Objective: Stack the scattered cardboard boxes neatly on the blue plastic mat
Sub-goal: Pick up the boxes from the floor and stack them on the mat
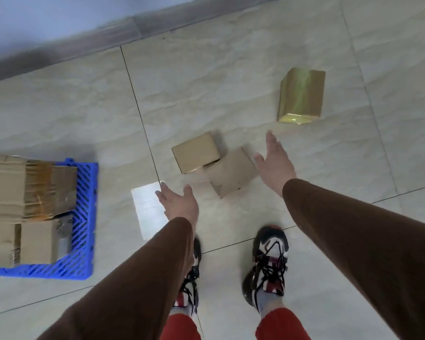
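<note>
At the left edge of the view the blue plastic mat (85, 217) lies on the tiled floor (231, 69). It already carries stacked cardboard boxes (22, 192), which cover most of it; only its right strip and near edge show bare. How square the stack sits cannot be told, since the frame cuts it off.

Just right of the mat, a white sheet (146, 204) lies flat on the floor. The left hand (179, 204) hangs over its far corner with fingers straight and spread, holding nothing.

Beyond that hand, near the middle of the floor, two small cardboard boxes touch one another: a small plain box (195, 152) and, at its right corner, a printed box (231, 171) that appears tilted. The right hand (275, 163) is just right of the printed box, fingers extended and apart, empty, not visibly in contact.

Further right and well apart stands a tape-wrapped box (302, 94).

Judgement: the step in hand is the reach for the touching pair, with three boxes left off the mat. The next move calls for both hands to close on opposite sides of the pair, or to take one box each, then carry left to the stack.
</note>
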Action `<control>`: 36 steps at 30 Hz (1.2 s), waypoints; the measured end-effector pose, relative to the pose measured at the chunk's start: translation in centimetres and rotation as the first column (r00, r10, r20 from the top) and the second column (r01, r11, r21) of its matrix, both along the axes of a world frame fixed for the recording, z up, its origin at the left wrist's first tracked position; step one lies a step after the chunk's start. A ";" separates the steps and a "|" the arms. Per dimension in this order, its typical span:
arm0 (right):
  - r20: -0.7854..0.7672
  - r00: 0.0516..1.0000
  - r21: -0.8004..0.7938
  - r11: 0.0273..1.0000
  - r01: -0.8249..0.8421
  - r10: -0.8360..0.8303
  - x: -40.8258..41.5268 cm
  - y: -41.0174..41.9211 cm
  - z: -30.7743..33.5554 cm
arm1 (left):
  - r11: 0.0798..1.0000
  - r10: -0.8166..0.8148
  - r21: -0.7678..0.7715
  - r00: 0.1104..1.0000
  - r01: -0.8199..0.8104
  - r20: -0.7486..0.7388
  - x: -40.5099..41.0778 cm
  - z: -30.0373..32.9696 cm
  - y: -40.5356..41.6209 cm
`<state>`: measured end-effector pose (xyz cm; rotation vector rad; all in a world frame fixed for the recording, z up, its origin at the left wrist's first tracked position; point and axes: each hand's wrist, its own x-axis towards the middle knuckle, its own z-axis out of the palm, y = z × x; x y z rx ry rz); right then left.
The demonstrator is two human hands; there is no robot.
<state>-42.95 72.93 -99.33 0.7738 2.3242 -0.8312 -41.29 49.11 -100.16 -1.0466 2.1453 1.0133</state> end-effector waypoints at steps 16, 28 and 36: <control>0.089 0.930 -0.393 0.845 0.362 -0.357 1.2 -5.9 -0.7 | 0.810 0.313 0.460 0.932 -0.364 0.185 0.4 -0.6 3.3; -0.108 0.917 -0.502 0.817 0.283 -0.384 1.1 -28.3 11.4 | 0.866 0.355 0.420 0.925 -0.272 -0.133 0.6 13.6 -18.9; -0.118 0.937 -0.533 0.817 0.220 -0.329 2.4 -44.4 15.0 | 0.862 0.365 0.424 0.921 -0.278 -0.136 3.0 18.4 -35.9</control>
